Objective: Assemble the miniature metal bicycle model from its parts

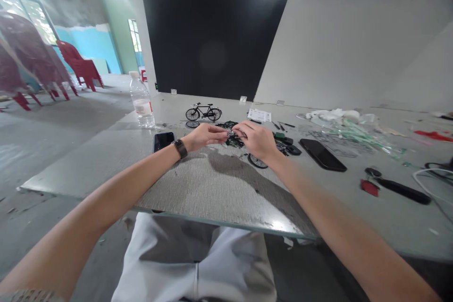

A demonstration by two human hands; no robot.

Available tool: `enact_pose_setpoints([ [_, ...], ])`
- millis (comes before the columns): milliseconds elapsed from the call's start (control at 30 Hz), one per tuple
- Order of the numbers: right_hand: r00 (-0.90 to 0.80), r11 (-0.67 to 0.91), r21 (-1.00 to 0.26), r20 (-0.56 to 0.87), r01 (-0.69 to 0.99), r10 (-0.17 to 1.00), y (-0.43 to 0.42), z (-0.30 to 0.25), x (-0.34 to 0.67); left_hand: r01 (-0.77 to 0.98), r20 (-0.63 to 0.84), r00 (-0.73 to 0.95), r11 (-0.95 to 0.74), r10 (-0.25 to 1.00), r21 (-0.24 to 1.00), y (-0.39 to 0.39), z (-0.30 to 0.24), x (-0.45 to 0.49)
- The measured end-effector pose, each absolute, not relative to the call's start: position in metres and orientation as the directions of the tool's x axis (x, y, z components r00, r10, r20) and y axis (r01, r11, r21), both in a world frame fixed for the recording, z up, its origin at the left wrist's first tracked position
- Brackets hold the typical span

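My left hand (203, 137), with a dark watch on its wrist, pinches one side of a small silvery part (230, 133). From the other side my right hand (257, 139) closes its fingertips on the same part, whose exact kind is too small to make out. Right under the fingers lies a pile of dark green and black pieces (234, 141), partly covered by my hands. A black model bicycle (204, 112) stands upright beyond my left hand, with a loose wheel (192, 124) flat before it. Another small wheel (257, 161) shows below my right hand, partly hidden.
A water bottle (142, 101) and a phone (163, 141) are on the left. To the right lie a larger phone (322, 155), a black-handled tool (403, 190), clear plastic wrappings (354, 125) and a printed sheet (259, 115). A black panel (215, 37) rises behind the table.
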State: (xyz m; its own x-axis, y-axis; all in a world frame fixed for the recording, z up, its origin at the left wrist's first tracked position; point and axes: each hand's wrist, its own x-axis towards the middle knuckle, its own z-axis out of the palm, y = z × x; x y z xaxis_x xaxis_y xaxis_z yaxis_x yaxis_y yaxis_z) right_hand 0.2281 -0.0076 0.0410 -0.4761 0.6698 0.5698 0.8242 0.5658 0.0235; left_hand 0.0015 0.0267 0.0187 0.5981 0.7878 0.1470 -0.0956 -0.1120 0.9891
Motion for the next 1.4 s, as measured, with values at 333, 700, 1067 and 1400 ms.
enact_pose_setpoints([
  [333, -0.515, 0.611, 0.038, 0.581, 0.791, 0.63, -0.007, 0.039, 0.23, -0.11, 0.148, 0.591, -0.103, 0.793, 0.989, 0.024, 0.023, 0.004],
  [700, -0.4, 0.664, -0.312, 0.602, 0.679, 0.691, -0.004, 0.04, 0.224, -0.056, 0.159, 0.59, -0.156, 0.792, 0.986, 0.032, 0.015, -0.001],
  [1067, -0.303, 0.561, -0.567, 0.487, 0.604, 0.819, -0.003, 0.042, 0.223, -0.145, 0.151, 0.574, -0.081, 0.805, 0.986, 0.035, 0.012, 0.003],
  [1400, -0.259, 0.509, -0.666, 0.443, 0.545, 0.858, -0.001, 0.035, 0.22, -0.094, 0.15, 0.597, -0.117, 0.788, 0.989, 0.028, 0.016, 0.004],
])
